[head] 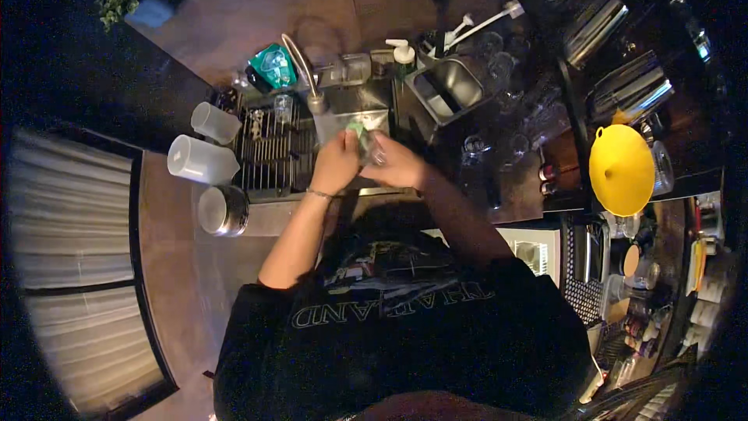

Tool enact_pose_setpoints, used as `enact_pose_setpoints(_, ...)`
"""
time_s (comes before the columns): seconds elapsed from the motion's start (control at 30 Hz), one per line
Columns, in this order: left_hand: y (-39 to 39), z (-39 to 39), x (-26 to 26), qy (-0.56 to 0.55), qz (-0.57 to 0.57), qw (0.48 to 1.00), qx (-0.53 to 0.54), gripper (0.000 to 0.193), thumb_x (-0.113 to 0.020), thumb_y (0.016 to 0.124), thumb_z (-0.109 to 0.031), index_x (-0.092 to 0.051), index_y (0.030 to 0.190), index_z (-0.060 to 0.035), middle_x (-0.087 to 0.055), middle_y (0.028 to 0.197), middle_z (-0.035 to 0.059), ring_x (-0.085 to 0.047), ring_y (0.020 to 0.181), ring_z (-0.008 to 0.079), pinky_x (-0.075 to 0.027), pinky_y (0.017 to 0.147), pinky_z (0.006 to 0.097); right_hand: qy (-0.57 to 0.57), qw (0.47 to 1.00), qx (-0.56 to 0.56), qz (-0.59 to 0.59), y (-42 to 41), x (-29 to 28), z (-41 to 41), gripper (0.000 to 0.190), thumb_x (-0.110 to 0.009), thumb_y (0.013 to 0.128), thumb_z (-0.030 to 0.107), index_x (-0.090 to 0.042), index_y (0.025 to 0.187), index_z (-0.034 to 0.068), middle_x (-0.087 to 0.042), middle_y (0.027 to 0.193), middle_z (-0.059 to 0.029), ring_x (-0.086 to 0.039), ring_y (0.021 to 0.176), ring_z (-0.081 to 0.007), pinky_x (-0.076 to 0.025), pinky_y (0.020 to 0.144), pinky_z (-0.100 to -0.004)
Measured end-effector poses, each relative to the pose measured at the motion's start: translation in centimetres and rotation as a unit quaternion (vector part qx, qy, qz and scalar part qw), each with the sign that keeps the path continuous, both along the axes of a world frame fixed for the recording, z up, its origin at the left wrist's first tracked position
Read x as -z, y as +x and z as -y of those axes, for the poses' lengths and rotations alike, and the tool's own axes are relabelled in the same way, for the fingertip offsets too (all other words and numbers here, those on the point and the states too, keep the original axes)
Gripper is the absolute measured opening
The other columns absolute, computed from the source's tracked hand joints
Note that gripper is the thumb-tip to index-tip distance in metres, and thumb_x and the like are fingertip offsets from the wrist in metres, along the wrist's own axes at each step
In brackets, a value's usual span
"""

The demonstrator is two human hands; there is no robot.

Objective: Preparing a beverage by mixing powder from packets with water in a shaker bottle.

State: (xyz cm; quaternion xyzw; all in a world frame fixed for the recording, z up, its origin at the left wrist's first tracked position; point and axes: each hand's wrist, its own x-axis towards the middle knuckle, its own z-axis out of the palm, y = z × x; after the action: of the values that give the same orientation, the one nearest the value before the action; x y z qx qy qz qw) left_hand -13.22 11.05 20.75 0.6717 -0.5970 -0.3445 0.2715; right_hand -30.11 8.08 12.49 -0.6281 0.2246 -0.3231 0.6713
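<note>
Both my hands are over the metal sink (374, 102). With my left hand (338, 161) I grip a green sponge (355, 128), pressed to a clear glass (376, 155). Around that glass my right hand (400, 164) is closed; its exact shape is partly hidden by my fingers and blurred. A curved metal faucet (299, 61) rises behind the sink, its base just beyond my left hand.
Left of the sink, a slatted drying rack (266, 155) carries a small glass (283, 108). Two translucent pitchers (201, 158) lie beside it. A white pump bottle (403, 52) and a steel container (461, 85) stand right. A yellow funnel (622, 169) is farther right.
</note>
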Motion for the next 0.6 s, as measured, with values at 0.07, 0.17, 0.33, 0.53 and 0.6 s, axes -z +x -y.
enact_pose_setpoints(0.07,-1.5,-0.1,-1.5,0.061,0.087,0.994,-0.026,0.03,-0.046,0.107,-0.024,-0.063,0.118,-0.0024,-0.067,0.113,0.0045,-0.058,0.104,0.0134,-0.046,0.092,0.0287,-0.17,0.975,0.115,-0.09,0.3,0.4,-0.3,0.045,-0.061,0.099,0.035,-0.051,0.13,0.005,-0.068,0.109,-0.0127,-0.069,0.091,-0.0234,-0.057,0.07,-0.0379)
enact_pose_setpoints(0.17,1.8,-0.6,3.6,-0.064,-0.065,0.996,0.025,0.03,-0.048,0.107,-0.024,-0.064,0.119,-0.0022,-0.067,0.113,0.0037,-0.058,0.105,0.0132,-0.046,0.093,0.0284,-0.035,0.991,0.091,-0.088,-1.0,-0.9,0.2,0.048,-0.068,0.096,0.031,-0.051,0.131,0.004,-0.067,0.111,-0.0123,-0.068,0.094,-0.0248,-0.057,0.074,-0.0383)
enact_pose_setpoints(0.33,2.5,-1.8,3.4,-0.112,-0.2,0.97,0.086,0.033,-0.051,0.105,-0.028,-0.063,0.117,-0.0002,-0.069,0.111,0.0136,-0.064,0.101,0.0288,-0.048,0.092,0.0373,0.443,0.868,-0.177,0.142,-3.9,-1.6,1.1,0.053,-0.072,0.092,0.024,-0.048,0.134,0.004,-0.065,0.12,-0.0129,-0.066,0.106,-0.0249,-0.054,0.091,-0.0356)
enact_pose_setpoints(0.53,1.0,-1.8,0.9,-0.067,-0.094,0.989,0.092,0.03,-0.048,0.106,-0.025,-0.063,0.118,-0.0009,-0.069,0.107,0.0093,-0.063,0.101,0.0227,-0.048,0.092,0.0346,0.182,0.983,-0.012,-0.02,-2.6,-4.4,-1.0,0.055,-0.074,0.09,0.023,-0.047,0.135,0.004,-0.063,0.124,-0.0134,-0.064,0.109,-0.0257,-0.052,0.095,-0.0366)
enact_pose_setpoints(0.6,-1.1,-1.7,-0.8,0.0,0.08,0.996,0.045,0.029,-0.046,0.107,-0.023,-0.064,0.116,-0.0012,-0.068,0.104,0.0074,-0.062,0.097,0.0207,-0.048,0.091,0.0334,0.12,0.993,0.015,0.005,-2.5,-4.0,-1.4,0.055,-0.072,0.092,0.025,-0.047,0.136,0.004,-0.063,0.124,-0.0132,-0.064,0.109,-0.026,-0.052,0.095,-0.0368)
